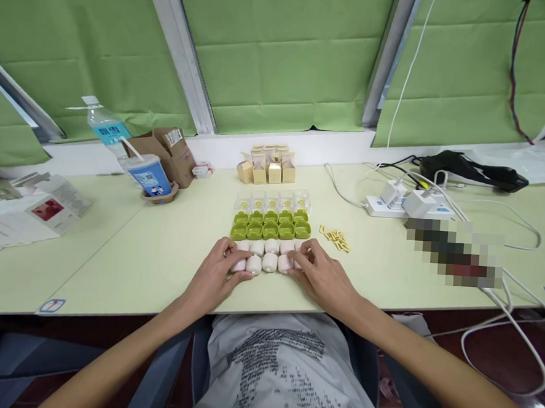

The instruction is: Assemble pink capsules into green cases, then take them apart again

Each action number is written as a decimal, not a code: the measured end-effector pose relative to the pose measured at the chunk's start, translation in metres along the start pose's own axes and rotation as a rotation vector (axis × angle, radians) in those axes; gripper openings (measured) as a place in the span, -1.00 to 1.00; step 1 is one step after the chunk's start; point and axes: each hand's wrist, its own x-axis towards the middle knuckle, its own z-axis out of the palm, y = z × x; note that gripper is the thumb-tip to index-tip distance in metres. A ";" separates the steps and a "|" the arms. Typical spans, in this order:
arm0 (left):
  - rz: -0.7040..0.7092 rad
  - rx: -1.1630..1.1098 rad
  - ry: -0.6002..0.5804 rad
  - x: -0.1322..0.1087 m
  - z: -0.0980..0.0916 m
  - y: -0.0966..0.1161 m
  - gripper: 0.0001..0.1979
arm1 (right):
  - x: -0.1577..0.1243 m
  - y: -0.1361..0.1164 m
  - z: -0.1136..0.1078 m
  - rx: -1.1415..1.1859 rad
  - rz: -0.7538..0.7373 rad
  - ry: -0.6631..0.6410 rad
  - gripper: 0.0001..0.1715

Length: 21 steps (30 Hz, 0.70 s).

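Small white rounded pieces [269, 262] lie in two close rows on the table in front of me. At the left end of the rows, my left hand [219, 273] has its thumb and fingers closed around an end piece. My right hand [318, 273] grips the right end the same way, partly hiding the pieces there. Just beyond stand two rows of green square containers [271, 230]. Behind these is a row of clear plastic covers [273, 200] with yellow marks. A small heap of yellow loops or straps [335, 238] lies to the right.
Small yellowish boxes [274, 172] stand near the wall. To the left are a blue cup [150, 177] with a straw, a bottle [108, 129], a cardboard box [171, 155] and white packets [32, 214]. A power strip [374, 206] with plugs and white cables sits at right.
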 end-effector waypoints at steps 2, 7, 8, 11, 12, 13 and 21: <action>0.019 0.009 -0.031 0.000 -0.003 0.000 -0.72 | -0.002 0.000 -0.001 -0.022 -0.012 0.007 -0.72; 0.017 0.105 -0.032 -0.003 -0.005 0.001 -0.65 | -0.002 -0.002 -0.012 -0.086 -0.073 0.068 -0.66; 0.021 0.129 -0.020 -0.003 -0.004 0.001 -0.62 | 0.001 -0.002 -0.015 -0.089 -0.096 0.094 -0.63; 0.063 0.180 0.029 -0.003 -0.005 0.000 -0.50 | 0.017 -0.002 -0.020 -0.048 -0.201 0.101 -0.51; 0.084 0.183 0.036 -0.001 -0.006 0.000 -0.45 | 0.023 -0.002 -0.020 -0.024 -0.237 0.077 -0.46; 0.106 0.179 0.027 0.001 -0.007 -0.001 -0.40 | 0.029 -0.002 -0.018 -0.003 -0.265 0.045 -0.42; 0.248 0.052 -0.274 0.029 -0.012 -0.007 -0.18 | 0.048 -0.004 -0.001 0.047 -0.313 -0.124 -0.33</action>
